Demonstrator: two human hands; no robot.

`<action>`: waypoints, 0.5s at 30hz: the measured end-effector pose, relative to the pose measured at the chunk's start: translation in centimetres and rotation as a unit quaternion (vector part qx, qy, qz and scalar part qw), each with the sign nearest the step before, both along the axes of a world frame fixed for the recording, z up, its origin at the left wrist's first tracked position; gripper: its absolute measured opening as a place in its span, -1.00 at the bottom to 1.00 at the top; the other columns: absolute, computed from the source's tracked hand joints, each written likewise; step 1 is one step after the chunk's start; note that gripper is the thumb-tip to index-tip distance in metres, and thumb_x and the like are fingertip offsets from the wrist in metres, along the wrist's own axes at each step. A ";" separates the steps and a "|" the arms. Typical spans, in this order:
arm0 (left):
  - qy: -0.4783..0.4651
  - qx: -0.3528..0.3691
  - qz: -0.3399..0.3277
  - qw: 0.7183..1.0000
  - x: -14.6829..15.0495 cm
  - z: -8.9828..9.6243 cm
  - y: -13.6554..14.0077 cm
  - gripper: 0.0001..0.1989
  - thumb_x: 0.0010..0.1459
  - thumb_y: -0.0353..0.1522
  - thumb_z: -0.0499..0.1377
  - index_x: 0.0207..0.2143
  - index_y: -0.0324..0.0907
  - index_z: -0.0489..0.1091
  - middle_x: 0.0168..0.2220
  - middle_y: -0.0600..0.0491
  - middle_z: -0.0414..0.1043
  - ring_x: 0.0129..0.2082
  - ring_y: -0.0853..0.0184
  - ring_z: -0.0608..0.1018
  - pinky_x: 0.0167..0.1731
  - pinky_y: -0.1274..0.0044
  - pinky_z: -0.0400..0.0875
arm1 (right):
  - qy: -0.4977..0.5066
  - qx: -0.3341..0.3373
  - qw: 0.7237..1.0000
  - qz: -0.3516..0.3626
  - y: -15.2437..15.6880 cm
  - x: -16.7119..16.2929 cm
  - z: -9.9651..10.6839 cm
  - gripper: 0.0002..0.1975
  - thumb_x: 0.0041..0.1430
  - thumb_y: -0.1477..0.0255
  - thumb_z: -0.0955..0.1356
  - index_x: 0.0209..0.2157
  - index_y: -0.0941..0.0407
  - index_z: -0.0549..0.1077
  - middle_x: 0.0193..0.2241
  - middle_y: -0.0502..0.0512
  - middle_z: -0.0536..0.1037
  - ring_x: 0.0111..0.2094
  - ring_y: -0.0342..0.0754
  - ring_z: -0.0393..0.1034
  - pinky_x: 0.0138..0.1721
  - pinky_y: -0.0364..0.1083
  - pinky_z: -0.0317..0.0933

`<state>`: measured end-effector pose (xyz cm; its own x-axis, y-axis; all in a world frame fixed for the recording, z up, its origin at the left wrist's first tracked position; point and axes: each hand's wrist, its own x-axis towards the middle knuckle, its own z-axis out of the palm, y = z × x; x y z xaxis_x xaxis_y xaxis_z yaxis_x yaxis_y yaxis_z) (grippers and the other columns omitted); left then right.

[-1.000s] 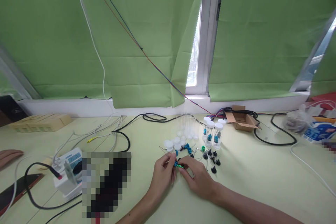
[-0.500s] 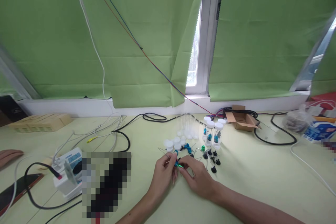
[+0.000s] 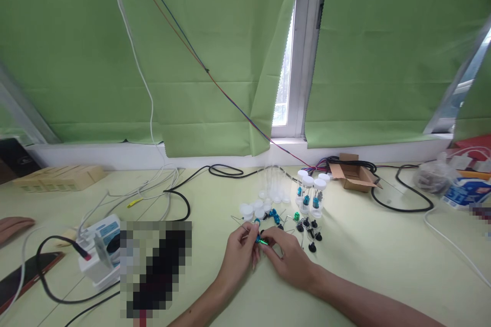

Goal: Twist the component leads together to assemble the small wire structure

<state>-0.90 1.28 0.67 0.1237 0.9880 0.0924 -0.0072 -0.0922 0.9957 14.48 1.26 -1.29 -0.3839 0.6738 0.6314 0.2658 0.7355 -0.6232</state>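
Note:
Over the front middle of the table, my left hand (image 3: 242,248) is closed, its thumb and fingers pinching a small blue-green metallic part (image 3: 261,240). My right hand (image 3: 288,254) meets it from the right, fingertips closed on the green end of the same part. Its exact kind is too small to tell. Just beyond the fingers lie several blue parts (image 3: 274,215) with thin metal wires. A green part (image 3: 296,216) and several black disc-shaped pieces with stems (image 3: 312,247) are scattered to the right. White round caps (image 3: 247,212) sit behind my left hand.
Clear tubes with white caps (image 3: 316,199) hold blue parts at the back right. Uncapped clear tubes (image 3: 276,189) stand beside them. Behind is an open cardboard box (image 3: 355,176). A white power strip (image 3: 99,250) with cables is at left, near another person's hand (image 3: 14,230).

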 end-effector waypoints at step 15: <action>0.011 -0.001 -0.005 1.000 0.0 0.0 -0.1 -0.63 0.17 -0.08 0.13 -0.47 -0.19 0.33 -0.72 0.17 0.28 -0.78 0.49 0.26 -0.75 0.66 0.12 | -0.018 -0.020 1.000 0.001 0.0 0.1 0.3 -0.85 0.24 0.58 0.27 -0.19 0.11 0.39 -0.34 0.06 0.49 -0.33 -0.06 0.39 -0.25 -0.10 0.30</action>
